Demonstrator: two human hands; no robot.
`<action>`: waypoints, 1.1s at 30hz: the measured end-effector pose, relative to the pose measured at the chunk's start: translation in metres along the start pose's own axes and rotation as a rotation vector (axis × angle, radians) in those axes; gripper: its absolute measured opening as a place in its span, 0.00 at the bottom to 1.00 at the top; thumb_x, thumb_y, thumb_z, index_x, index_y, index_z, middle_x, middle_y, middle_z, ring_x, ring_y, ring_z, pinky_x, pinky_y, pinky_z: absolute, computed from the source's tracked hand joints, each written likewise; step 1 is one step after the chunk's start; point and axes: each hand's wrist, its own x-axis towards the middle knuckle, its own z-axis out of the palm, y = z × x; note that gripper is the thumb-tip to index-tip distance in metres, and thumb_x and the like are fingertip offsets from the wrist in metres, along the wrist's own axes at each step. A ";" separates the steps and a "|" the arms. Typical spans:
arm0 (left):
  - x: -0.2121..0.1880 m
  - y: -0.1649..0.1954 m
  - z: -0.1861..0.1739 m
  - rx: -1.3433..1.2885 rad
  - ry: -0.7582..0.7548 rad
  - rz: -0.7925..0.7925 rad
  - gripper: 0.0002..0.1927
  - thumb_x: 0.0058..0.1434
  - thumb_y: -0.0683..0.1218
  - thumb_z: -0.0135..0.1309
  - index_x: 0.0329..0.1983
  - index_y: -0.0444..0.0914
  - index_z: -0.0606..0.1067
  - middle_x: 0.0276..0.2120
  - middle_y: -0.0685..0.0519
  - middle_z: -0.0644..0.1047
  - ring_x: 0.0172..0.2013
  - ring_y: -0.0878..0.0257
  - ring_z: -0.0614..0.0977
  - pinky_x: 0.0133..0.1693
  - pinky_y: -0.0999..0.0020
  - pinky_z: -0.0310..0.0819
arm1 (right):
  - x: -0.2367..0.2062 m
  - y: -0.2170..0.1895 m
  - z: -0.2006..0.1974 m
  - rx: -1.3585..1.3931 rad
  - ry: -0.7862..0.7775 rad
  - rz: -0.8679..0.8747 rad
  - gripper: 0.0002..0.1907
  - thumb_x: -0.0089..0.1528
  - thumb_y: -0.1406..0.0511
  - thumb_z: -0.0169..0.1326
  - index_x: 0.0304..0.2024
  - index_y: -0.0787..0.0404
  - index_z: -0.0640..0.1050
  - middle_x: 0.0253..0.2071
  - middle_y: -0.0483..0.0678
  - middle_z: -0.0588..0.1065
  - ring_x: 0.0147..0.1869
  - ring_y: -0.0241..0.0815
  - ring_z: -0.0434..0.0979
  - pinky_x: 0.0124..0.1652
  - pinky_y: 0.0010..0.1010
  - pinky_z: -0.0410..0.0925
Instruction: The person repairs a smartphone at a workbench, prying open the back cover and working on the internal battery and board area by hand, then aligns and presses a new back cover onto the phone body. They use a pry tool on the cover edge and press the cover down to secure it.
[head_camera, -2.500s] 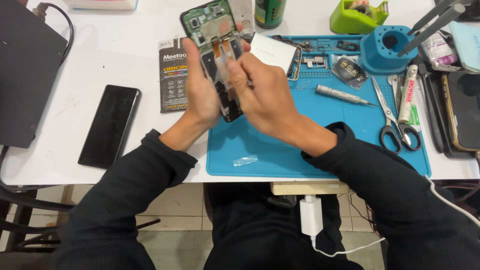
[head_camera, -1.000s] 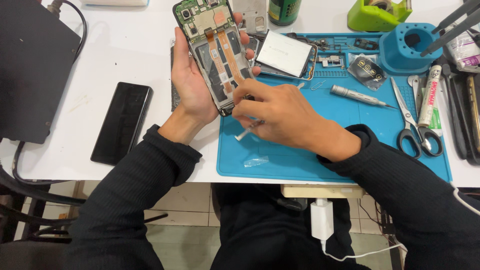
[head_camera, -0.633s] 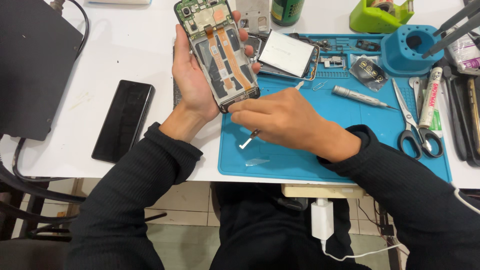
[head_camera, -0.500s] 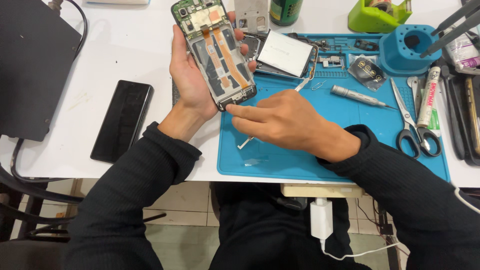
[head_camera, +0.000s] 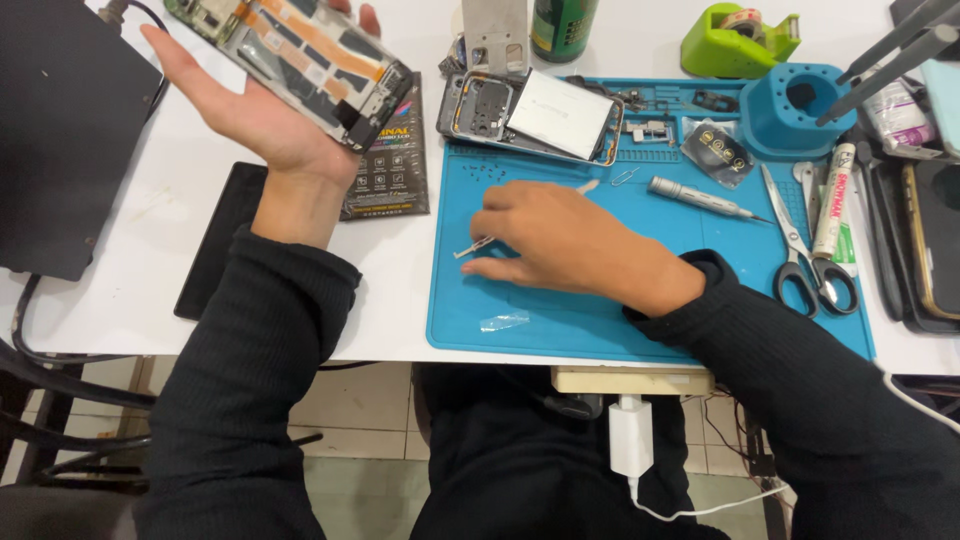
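Blue silicone covers the middle of the white counter (head_camera: 120, 300): a repair mat (head_camera: 560, 320), and everything else is placed here from it. The right hand (head_camera: 560, 235) lies low on the mat's left half, fingers curled together, with a slim pair of tweezers (head_camera: 473, 246) poking out from under the fingertips toward the mat's left edge; whether the fingers truly pinch it or only rest on it, I cannot tell. Beyond the mat's upper left corner, the left hand (head_camera: 265, 115) is raised palm up, fingers spread, with an opened phone frame (head_camera: 300, 55) resting tilted across the palm, its inner parts and orange strips facing up. At the mat's top edge lies a second opened phone back (head_camera: 530, 115) carrying a pale battery. Toward the mat's right side sit a small screwdriver (head_camera: 700, 198), scissors (head_camera: 805, 250) and a white tube (head_camera: 832, 200). A black phone (head_camera: 215, 255) lies flat on the counter left of the mat, partly under the left sleeve.
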 end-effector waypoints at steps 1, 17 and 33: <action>0.001 0.000 0.000 -0.007 -0.012 0.016 0.50 0.60 0.83 0.34 0.57 0.35 0.71 0.46 0.47 0.74 0.45 0.57 0.77 0.53 0.58 0.73 | 0.000 0.000 0.000 -0.010 -0.012 0.001 0.13 0.60 0.56 0.63 0.37 0.59 0.80 0.34 0.50 0.74 0.40 0.53 0.76 0.38 0.42 0.69; -0.025 -0.043 0.023 0.092 -0.143 -0.186 0.46 0.68 0.76 0.30 0.71 0.37 0.64 0.50 0.46 0.73 0.50 0.57 0.79 0.54 0.54 0.79 | -0.039 0.099 -0.074 -0.353 0.323 0.378 0.12 0.69 0.60 0.63 0.34 0.61 0.83 0.32 0.49 0.80 0.33 0.44 0.80 0.38 0.37 0.71; -0.036 -0.048 0.037 0.115 -0.123 -0.196 0.41 0.74 0.71 0.32 0.71 0.33 0.64 0.51 0.45 0.74 0.51 0.57 0.78 0.53 0.54 0.80 | 0.016 -0.006 -0.012 0.046 0.277 -0.105 0.13 0.60 0.67 0.66 0.46 0.59 0.79 0.41 0.47 0.74 0.42 0.47 0.78 0.41 0.36 0.72</action>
